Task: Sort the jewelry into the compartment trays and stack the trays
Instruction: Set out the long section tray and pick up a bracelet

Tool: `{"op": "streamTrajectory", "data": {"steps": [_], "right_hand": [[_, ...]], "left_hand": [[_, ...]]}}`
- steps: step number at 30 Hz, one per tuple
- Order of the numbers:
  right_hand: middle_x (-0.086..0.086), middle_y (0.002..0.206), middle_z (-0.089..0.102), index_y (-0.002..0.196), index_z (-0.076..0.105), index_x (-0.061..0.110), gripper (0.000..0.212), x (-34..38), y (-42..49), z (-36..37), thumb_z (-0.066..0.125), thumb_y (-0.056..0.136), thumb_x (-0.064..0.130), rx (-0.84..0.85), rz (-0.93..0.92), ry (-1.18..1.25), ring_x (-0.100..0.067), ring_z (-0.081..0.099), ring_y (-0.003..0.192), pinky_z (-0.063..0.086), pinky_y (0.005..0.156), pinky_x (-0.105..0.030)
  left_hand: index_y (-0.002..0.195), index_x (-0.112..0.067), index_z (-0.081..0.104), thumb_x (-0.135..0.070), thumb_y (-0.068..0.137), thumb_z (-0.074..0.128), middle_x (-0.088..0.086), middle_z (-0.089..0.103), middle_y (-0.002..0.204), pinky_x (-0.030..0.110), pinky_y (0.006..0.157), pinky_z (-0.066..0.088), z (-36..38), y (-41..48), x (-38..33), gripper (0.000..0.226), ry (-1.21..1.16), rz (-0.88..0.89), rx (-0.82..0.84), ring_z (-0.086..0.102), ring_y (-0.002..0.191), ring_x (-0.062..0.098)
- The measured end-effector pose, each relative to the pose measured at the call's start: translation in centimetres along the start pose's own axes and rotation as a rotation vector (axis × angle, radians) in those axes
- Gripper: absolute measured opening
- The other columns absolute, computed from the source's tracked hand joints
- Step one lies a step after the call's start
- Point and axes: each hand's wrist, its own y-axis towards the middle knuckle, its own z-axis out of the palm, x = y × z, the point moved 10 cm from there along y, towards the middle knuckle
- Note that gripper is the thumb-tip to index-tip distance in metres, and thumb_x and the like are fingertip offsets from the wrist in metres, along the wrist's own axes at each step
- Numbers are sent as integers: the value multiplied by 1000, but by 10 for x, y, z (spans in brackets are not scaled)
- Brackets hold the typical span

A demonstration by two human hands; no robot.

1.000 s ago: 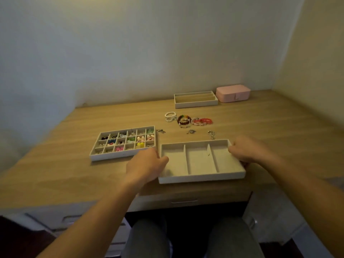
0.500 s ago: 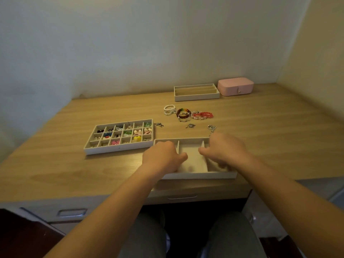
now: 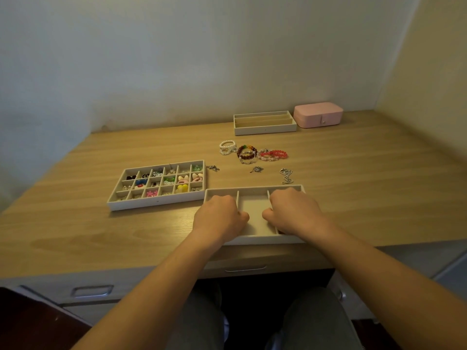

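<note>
1. Left hand (image 3: 219, 218) curled, knuckles up, over the left divider of the three-slot tray (image 3: 254, 210); right hand (image 3: 293, 213) curled likewise over the right divider. Pinching the dividers or merely resting on them: cannot tell, fingertips hidden.
2. Tray lying long axis left to right, on the surface (image 3: 366, 178); middle slot bare between the hands.
3. Just beyond the tray's far right corner, a loose chain (image 3: 286, 176), nearer the right hand. Farther beyond the far rim, bead bracelets (image 3: 247, 153), unsorted.
4. Left of the tray, the filled grid tray (image 3: 156, 202); well beyond it, another slotted tray (image 3: 264, 128).
</note>
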Motion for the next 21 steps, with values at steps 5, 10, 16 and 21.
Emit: {"op": "streamTrajectory", "data": {"steps": [5, 10, 16, 21], "right_hand": [[-4, 78, 54, 68, 43, 20, 27, -4, -4, 0, 54, 90, 31, -30, 1, 54, -27, 56, 73, 39, 60, -33], [-5, 81, 57, 75, 49, 17, 23, -2, -4, 0, 52, 92, 32, -34, -5, 29, -26, 56, 72, 39, 59, -32], [0, 70, 58, 72, 55, 13, 45, -3, 1, -22, 46, 99, 48, -123, -2, 16, -18, 53, 60, 44, 53, -29], [2, 68, 60, 72, 59, 16, 37, -39, 46, -57, 47, 100, 36, -223, 90, 203, -15, 54, 61, 43, 55, -30]], "left_hand": [[73, -16, 57, -40, 86, 54, 3, 55, 74, 31, 59, 42, -1, 0, 0, 28, 4, -8, -19, 57, 70, 26], [71, -16, 57, -40, 87, 53, 5, 61, 77, 31, 59, 44, 1, 1, -1, 29, -16, -10, 10, 60, 72, 26], [68, -16, 51, -46, 89, 59, 3, 58, 73, 29, 56, 41, -1, 9, -1, 37, 3, -19, 214, 57, 66, 18], [66, -12, 65, -55, 92, 55, -1, 66, 56, 29, 66, 48, -24, 33, -5, 51, -175, -37, 242, 64, 64, 17]]}}
